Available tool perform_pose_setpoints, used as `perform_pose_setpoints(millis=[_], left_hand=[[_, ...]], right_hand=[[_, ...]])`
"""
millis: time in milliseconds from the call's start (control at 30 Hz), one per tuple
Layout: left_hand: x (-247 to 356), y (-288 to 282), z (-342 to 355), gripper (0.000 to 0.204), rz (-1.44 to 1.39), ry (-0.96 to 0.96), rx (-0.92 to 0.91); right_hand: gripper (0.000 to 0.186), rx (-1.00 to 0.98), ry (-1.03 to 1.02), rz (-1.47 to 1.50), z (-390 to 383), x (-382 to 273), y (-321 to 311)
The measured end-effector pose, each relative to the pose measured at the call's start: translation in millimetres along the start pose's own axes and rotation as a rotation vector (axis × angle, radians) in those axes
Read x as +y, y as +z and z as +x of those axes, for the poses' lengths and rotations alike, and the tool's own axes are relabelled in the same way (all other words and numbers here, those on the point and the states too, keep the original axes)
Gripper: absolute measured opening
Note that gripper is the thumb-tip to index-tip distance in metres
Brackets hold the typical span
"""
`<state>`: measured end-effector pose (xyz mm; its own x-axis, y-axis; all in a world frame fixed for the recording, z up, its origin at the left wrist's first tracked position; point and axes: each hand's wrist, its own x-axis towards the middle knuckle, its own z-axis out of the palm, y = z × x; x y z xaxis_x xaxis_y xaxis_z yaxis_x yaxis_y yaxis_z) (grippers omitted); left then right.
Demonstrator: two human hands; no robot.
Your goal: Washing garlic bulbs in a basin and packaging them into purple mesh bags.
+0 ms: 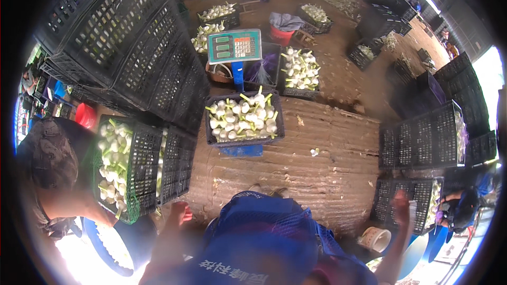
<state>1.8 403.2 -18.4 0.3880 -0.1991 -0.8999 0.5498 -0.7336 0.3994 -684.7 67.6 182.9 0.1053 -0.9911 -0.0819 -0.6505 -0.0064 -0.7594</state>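
Observation:
My left hand point(181, 211) is low at centre left, beside a black crate of white bulbs with green stalks point(113, 158); its reddish fingers look curled, with whatever they may hold too small to make out. My right hand point(401, 206) is raised by a stack of crates point(406, 195) at right, its fingers too blurred to read. Ahead, a crate heaped with bulbs point(243, 119) rests on a scale with a blue platform point(241, 151), a blue post and a green keypad display point(234, 45).
Tall crate stacks point(121, 37) flank the corrugated floor point(327, 158). A co-worker's arm point(90, 206) is at left by a blue tub point(108, 243). A white bucket point(375, 240) sits low at right. More filled crates point(300, 68) and a red bucket point(281, 35) stand behind the scale.

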Motion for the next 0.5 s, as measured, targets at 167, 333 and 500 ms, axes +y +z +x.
perform_pose_setpoints(millis=[167, 333, 500], left_hand=[[66, 39, -8, 0.028, 0.060, 0.115, -0.019], [46, 56, -14, 0.029, 0.095, 0.081, -0.052], [13, 59, -36, 0.025, 0.147, 0.008, 0.035]], right_hand=[[0.046, 0.634, -0.346, -0.147, -71, -243, -90], [0.043, 0.397, -0.528, 0.158, -72, -226, -105], [0.039, 0.059, -0.691, 0.552, -61, -188, -129]])
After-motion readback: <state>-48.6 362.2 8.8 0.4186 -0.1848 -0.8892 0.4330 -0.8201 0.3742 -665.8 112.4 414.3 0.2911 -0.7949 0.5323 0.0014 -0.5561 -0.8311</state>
